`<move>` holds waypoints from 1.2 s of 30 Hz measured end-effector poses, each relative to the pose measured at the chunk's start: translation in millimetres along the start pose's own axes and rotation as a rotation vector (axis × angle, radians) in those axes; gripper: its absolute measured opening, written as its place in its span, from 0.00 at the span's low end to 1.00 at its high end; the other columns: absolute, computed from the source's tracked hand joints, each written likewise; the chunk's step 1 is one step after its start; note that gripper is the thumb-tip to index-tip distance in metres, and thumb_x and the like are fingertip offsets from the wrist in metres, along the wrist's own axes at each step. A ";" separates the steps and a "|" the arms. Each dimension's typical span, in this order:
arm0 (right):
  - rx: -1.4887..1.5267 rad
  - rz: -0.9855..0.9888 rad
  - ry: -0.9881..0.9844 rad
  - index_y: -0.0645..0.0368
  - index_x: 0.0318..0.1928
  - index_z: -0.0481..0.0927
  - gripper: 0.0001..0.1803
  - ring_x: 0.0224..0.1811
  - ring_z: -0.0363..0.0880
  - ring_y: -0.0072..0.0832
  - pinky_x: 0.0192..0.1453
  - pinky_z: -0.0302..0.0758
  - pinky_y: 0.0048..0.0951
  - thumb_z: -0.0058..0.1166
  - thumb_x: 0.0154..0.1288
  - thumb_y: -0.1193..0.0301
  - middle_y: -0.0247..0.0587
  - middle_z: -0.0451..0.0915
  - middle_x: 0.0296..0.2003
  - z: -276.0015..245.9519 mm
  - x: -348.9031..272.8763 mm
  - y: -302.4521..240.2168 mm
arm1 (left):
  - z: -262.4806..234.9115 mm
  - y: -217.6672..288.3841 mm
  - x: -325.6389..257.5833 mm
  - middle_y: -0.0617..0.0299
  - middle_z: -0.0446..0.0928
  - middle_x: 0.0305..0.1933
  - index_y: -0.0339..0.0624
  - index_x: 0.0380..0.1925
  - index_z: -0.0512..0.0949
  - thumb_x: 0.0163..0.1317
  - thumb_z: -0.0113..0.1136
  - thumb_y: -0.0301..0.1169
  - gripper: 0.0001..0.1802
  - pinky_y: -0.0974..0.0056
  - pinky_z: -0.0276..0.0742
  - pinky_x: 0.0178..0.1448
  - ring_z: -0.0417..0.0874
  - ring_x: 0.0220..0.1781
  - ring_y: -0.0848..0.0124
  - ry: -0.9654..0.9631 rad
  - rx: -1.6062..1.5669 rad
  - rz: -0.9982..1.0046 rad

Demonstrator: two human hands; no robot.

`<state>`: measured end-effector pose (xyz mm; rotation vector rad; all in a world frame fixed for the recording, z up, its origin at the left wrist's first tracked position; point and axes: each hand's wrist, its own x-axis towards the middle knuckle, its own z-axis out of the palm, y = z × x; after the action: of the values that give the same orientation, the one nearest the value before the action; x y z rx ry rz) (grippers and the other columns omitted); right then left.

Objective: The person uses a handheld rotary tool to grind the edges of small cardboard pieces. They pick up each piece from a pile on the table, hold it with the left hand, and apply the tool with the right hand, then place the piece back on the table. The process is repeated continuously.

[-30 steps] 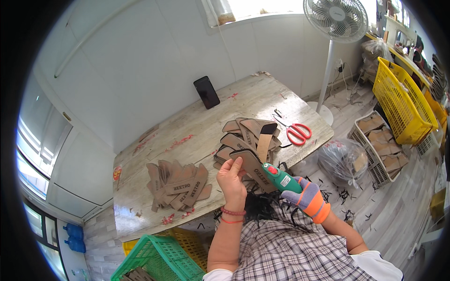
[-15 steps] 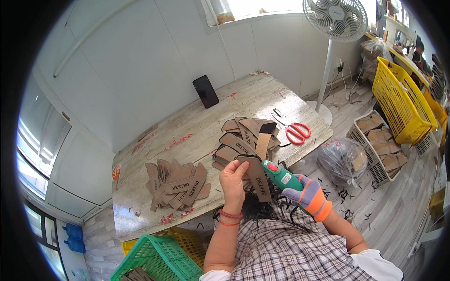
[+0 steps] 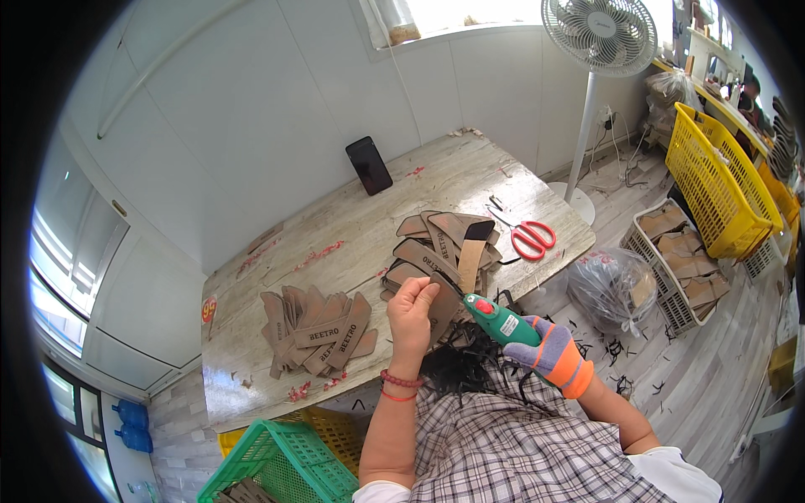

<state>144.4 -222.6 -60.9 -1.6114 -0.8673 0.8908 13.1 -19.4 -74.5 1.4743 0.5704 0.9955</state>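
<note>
in the head view, the bare left hand (image 3: pixel 411 312), with red bracelets at its wrist, pinches a flat brown strip with a dark edge (image 3: pixel 444 308) between thumb and fingers, near its upper end. the strip is over the table's front edge, above the person's lap. the right hand (image 3: pixel 553 356), in a grey-purple and orange knit glove, grasps a rounded green handheld tool with a red button (image 3: pixel 506 325); its nose is right by the strip's edge, though whether they touch i cannot tell.

just beyond the strip, a heap of brown printed strips (image 3: pixel 419 258) lies on the pale wood-grain table (image 3: pixel 470 168); a second fanned pile of brown strips (image 3: pixel 323 334) lies to the left. red-handled scissors (image 3: pixel 534 241) rest right of the heap. curly black scraps (image 3: pixel 461 365) gather on the checked apron (image 3: pixel 503 444).
</note>
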 end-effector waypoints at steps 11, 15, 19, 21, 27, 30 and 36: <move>-0.037 -0.045 0.035 0.63 0.48 0.77 0.29 0.24 0.73 0.13 0.29 0.72 0.20 0.70 0.52 0.57 0.31 0.79 0.26 -1.9 4.3 -0.5 | 3.4 13.4 -9.7 0.69 0.67 0.28 0.28 0.32 0.77 0.61 0.58 0.22 0.05 0.75 0.60 0.34 0.66 0.31 0.81 -0.186 0.169 0.103; 0.009 -0.035 0.034 0.63 0.49 0.77 0.28 0.25 0.73 0.13 0.30 0.72 0.19 0.70 0.52 0.58 0.31 0.79 0.25 -2.9 3.1 -1.4 | 0.1 21.6 -5.5 0.65 0.68 0.27 0.29 0.33 0.77 0.59 0.58 0.22 0.05 0.72 0.63 0.34 0.67 0.30 0.77 -0.259 0.277 0.174; -0.010 -0.026 0.014 0.63 0.50 0.77 0.28 0.25 0.73 0.13 0.30 0.72 0.19 0.70 0.53 0.60 0.31 0.79 0.27 -5.0 1.1 -4.9 | -8.3 29.4 2.4 0.60 0.71 0.27 0.31 0.32 0.78 0.58 0.59 0.24 0.06 0.68 0.67 0.36 0.71 0.29 0.70 -0.346 0.365 0.201; -0.031 0.032 -0.028 0.63 0.52 0.75 0.30 0.28 0.74 0.13 0.32 0.72 0.18 0.69 0.53 0.61 0.30 0.80 0.31 -8.8 -0.4 -8.5 | -11.6 33.4 5.9 0.60 0.72 0.27 0.32 0.32 0.78 0.58 0.60 0.26 0.06 0.66 0.67 0.38 0.71 0.29 0.67 -0.382 0.431 0.217; -0.081 0.021 -0.035 0.64 0.54 0.75 0.31 0.33 0.76 0.14 0.38 0.74 0.19 0.70 0.53 0.61 0.32 0.81 0.34 -11.7 -1.3 -8.8 | -17.2 48.6 17.1 0.60 0.74 0.27 0.37 0.30 0.80 0.57 0.61 0.30 0.07 0.61 0.66 0.41 0.71 0.31 0.62 -0.494 0.632 0.293; -0.083 0.058 -0.051 0.64 0.54 0.75 0.31 0.33 0.76 0.14 0.39 0.74 0.19 0.69 0.53 0.61 0.32 0.81 0.34 -12.9 -1.5 -12.2 | -19.8 56.2 23.6 0.60 0.75 0.27 0.37 0.29 0.81 0.57 0.61 0.30 0.07 0.61 0.67 0.41 0.71 0.32 0.62 -0.565 0.681 0.285; -0.008 0.106 -0.090 0.64 0.54 0.75 0.31 0.33 0.76 0.14 0.39 0.75 0.19 0.69 0.53 0.61 0.32 0.81 0.35 -12.9 -1.9 -14.1 | -21.5 66.2 29.3 0.60 0.76 0.28 0.37 0.27 0.82 0.56 0.60 0.30 0.07 0.62 0.68 0.43 0.72 0.32 0.63 -0.631 0.677 0.205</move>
<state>153.6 -227.3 -44.7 -1.6472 -0.8549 1.0421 -3.0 4.9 -4.8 2.3593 0.2973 0.4319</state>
